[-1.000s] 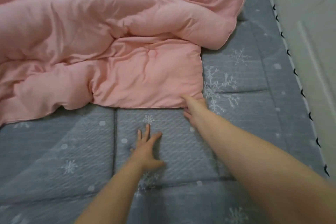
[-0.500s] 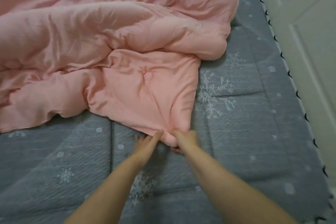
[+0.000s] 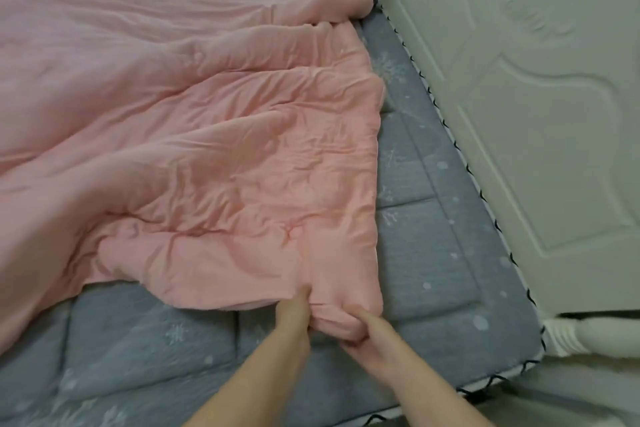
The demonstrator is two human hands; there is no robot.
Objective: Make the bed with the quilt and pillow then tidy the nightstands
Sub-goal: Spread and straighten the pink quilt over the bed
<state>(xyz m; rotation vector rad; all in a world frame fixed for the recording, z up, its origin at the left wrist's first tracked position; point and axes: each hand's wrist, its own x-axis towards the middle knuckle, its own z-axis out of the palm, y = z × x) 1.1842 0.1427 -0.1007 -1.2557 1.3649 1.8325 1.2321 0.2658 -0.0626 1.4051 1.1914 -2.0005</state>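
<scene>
Quilt (image 3: 194,149) corner bunched between left hand (image 3: 294,314), right hand (image 3: 363,329).

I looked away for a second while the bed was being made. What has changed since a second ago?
Both hands, which lay off the cloth, now grip the pink quilt at its near corner: left hand, right hand. The quilt, bunched before, has been pulled toward the person and spread flatter. It still leaves the near part of the grey snowflake mattress pad uncovered.

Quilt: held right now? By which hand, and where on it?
Yes. Both hands, left hand and right hand, grip the pink quilt at its near right corner.
</scene>
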